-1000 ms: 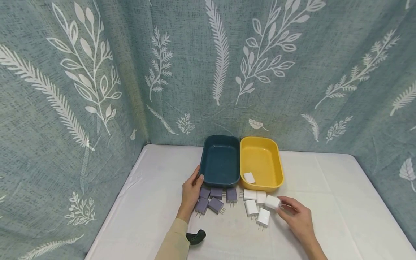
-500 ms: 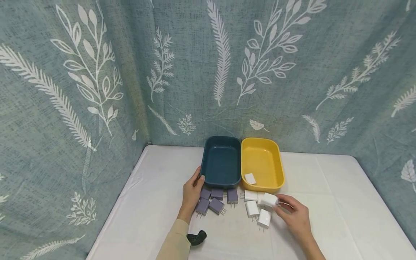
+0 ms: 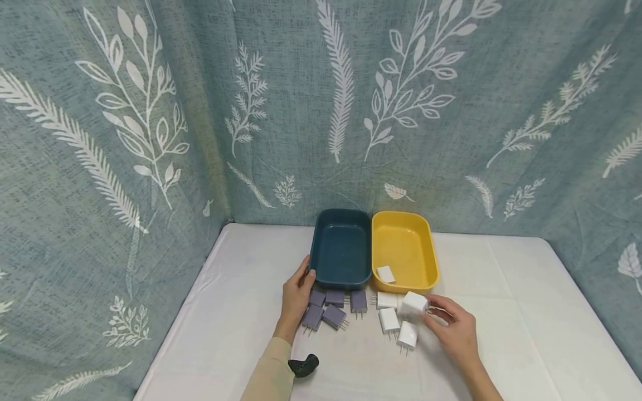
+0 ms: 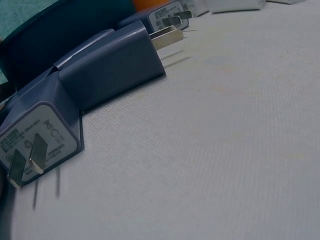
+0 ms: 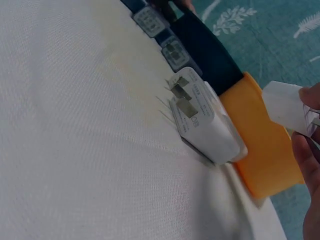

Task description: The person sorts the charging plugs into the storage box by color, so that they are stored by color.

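In the head view, my right hand [image 3: 455, 329] pinches a white wall charger [image 3: 415, 303] between thumb and fingers, raised above the other white chargers. The right wrist view shows this held charger [image 5: 285, 105] beside the yellow tray's wall [image 5: 267, 145]. My left hand [image 3: 297, 295] rests with extended fingers against the left side of the dark blue tray [image 3: 343, 283]. One white charger [image 3: 385, 274] lies inside the yellow tray [image 3: 432, 262]. Several white chargers [image 3: 388, 321] lie before it on the table. Several purple-grey chargers [image 3: 334, 317] lie before the blue tray, prongs showing.
Both trays stand side by side at the back of the white-covered table [image 3: 501, 312], near a teal leaf-patterned curtain [image 3: 301, 111]. A black curved object [image 3: 304, 366] sticks out beside the left sleeve [image 3: 271, 370].
My right hand has lifted the white charger slightly and moved it a little left, toward the yellow tray's front. My left hand has stayed at the blue tray.
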The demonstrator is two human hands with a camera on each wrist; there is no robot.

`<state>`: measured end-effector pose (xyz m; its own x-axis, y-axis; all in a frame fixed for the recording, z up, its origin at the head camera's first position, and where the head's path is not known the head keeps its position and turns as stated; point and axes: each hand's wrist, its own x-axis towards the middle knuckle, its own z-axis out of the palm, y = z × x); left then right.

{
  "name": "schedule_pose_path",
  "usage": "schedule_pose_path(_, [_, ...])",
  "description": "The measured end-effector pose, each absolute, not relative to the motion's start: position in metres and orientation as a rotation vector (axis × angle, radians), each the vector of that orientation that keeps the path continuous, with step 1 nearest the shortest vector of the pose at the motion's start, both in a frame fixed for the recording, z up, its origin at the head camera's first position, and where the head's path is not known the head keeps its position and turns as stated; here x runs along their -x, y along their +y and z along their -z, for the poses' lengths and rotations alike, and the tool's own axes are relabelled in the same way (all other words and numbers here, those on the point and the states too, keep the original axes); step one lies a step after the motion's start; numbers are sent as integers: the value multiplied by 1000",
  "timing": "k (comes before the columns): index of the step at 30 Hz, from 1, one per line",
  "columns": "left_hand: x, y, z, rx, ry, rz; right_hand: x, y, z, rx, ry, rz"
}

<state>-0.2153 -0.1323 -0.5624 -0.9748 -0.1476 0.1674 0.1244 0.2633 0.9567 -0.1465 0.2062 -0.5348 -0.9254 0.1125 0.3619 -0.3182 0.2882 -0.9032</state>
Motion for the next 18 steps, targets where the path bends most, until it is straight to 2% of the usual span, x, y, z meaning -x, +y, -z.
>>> schedule_pose_path(9, [217, -132, 561, -55, -2294, 1806, 152, 202, 533, -259, -2141, -1647])
schedule_pose_path(18, [201, -130, 527, -14, -2332, 1815, 154, 200, 534, -269, -2079, -1665])
